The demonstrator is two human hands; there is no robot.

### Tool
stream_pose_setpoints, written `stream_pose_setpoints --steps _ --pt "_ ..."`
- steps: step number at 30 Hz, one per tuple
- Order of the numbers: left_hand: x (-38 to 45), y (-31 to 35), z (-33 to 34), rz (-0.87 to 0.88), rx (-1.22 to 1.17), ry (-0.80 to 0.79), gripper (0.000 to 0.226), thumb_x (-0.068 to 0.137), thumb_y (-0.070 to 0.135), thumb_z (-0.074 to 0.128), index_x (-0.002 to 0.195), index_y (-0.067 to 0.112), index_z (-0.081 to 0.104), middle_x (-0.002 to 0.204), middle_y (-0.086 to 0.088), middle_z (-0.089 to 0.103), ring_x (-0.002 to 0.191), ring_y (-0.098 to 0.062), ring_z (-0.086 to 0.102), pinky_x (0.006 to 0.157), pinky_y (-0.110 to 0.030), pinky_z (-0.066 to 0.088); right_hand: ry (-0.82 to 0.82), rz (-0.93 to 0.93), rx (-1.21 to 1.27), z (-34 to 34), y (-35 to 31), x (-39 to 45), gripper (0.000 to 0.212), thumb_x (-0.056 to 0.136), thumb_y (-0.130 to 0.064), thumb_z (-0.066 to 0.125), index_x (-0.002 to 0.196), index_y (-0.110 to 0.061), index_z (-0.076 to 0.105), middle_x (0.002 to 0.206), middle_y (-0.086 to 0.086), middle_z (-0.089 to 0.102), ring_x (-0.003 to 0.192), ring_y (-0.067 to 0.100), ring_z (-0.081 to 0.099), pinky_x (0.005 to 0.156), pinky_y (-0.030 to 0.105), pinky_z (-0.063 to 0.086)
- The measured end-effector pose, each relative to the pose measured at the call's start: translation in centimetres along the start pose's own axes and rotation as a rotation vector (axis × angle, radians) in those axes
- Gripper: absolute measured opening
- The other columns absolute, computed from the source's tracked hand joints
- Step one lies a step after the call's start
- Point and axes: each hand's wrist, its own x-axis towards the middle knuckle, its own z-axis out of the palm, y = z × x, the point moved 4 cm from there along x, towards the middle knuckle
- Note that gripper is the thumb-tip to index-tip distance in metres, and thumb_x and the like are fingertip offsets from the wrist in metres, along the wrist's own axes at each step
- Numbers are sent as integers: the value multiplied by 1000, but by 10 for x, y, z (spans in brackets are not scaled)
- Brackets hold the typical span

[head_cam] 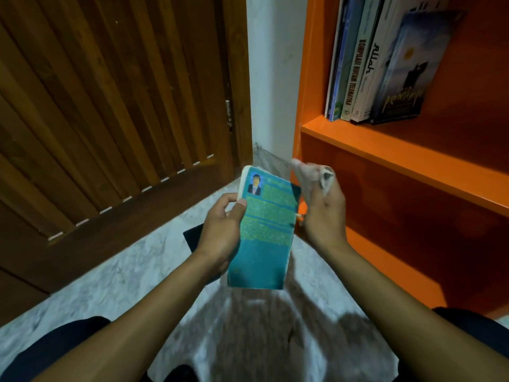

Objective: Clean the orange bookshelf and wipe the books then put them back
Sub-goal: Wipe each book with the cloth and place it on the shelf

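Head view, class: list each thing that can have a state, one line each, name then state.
Teal book: held in the left hand, back cover up.
Cloth: bunched, gripped in the right hand.
Shelved books: standing, leaning left.
Orange bookshelf: lower shelf bare.
Wooden door: closed.

book (264,232) in left hand (220,232) | cloth (314,175) in right hand (325,213) | bookshelf (399,150) right
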Motion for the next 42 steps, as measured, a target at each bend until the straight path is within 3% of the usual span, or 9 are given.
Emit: stream_pose_setpoints --steps 4,7,11,16,21,25,30,35,42 --pt "-3 2 21 -67 -105 -76 18 104 28 48 108 18 62 102 -7 76 92 -28 74 80 -46 60 -264 -168 -443 27 6 -12 39 105 -24 38 142 -34 44 156 -16 28 146 -6 16 124 33 10" --pt "5 0 15 -171 -292 -10 17 103 24 49 100 19 65 93 -9 77 83 -27 75 75 -45 61 -417 -124 -464 41 10 -38 51 105 -20 38 133 -61 25 147 -36 8 134 -25 -11 121 31 -5" --pt "22 -4 -9 -225 -453 138 14 104 16 46 97 16 58 93 -11 75 72 -23 75 55 -35 59 -540 -315 -409 51 22 -68 44 96 -14 43 135 -32 53 146 -30 24 143 -15 10 124 29 -1" --pt "35 -4 -38 -208 -546 284 17 104 16 45 114 12 58 97 -11 71 79 -22 70 73 -47 61 -702 -292 -308 50 33 -90 34 95 -7 50 121 -20 66 140 -25 38 133 -29 11 113 6 1" --pt "46 0 -63 -131 -550 383 22 103 18 46 117 13 61 113 -15 73 104 -38 70 86 -69 51 -868 -289 -643 42 65 -93 38 96 -26 42 129 -30 60 144 -9 52 142 -1 30 121 33 13" --pt "49 2 -73 -119 -515 412 20 103 19 46 113 14 62 110 -13 74 102 -37 71 84 -68 53 -527 437 -280 23 76 -82 23 102 -43 45 110 -28 60 110 4 70 96 16 69 77 35 58" --pt "44 -8 -64 -203 -441 303 26 101 19 47 121 12 60 113 -17 72 100 -40 71 82 -69 53 -194 999 330 19 69 -68 46 103 -46 37 112 -9 63 109 22 72 93 41 69 42 28 47" --pt "39 -15 -49 -254 -230 169 28 103 21 41 123 8 56 111 -18 73 97 -38 72 86 -66 53 -332 928 523 24 53 -61 38 90 -16 64 123 2 62 117 22 70 106 37 69 89 49 57" --pt "31 7 -34 225 602 201 66 101 36 51 157 28 18 165 -1 18 150 -25 22 119 -49 26 -276 647 136 20 53 -53 16 96 -6 60 110 -2 66 102 15 75 78 18 75 58 28 57"
